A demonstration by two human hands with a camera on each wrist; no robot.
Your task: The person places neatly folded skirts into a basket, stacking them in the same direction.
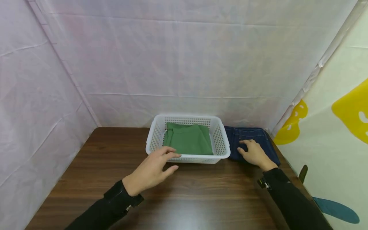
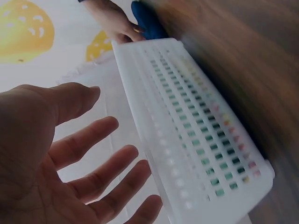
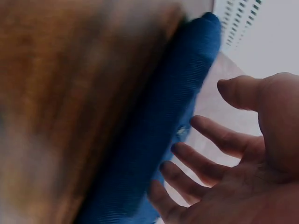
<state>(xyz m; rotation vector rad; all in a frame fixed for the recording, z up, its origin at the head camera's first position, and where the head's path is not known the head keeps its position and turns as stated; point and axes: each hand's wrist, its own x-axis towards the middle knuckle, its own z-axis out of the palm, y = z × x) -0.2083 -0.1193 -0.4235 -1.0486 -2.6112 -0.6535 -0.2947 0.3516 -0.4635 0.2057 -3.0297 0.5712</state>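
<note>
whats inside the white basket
Folded green cloth lies inside the white basket. Reddish and yellowish spots show through its side; anything beneath the cloth is covered.

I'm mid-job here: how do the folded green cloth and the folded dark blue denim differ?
Place: the folded green cloth lies inside the white perforated plastic basket; the folded dark blue denim lies beside it on the brown wooden table.
Look: the cloth is mid-green; the denim is dark blue with lighter stitching.
Both are folded.

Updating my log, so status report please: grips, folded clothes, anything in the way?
Left grip at white basket's near rim, holding nothing. Right grip over folded denim, contact unclear. Folded green cloth inside basket. Nothing visibly blocking either grip.
</note>
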